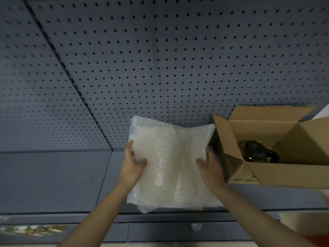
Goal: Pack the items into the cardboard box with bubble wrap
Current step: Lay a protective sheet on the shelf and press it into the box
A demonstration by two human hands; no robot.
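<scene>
A folded sheet of white bubble wrap (170, 161) is held up over the grey shelf, one hand on each side. My left hand (132, 163) grips its left edge, thumb on top. My right hand (210, 168) grips its right edge. To the right stands an open cardboard box (277, 173) with its flaps up. Inside it lies a dark glass jar with a black lid (258, 150). The bubble wrap's right edge reaches the box's left flap.
A grey pegboard wall (160, 59) rises behind the shelf (62, 179). The shelf's front edge runs along the bottom of the view, with a label strip (33, 229) at the lower left. An orange-and-white object (313, 229) sits at the lower right corner.
</scene>
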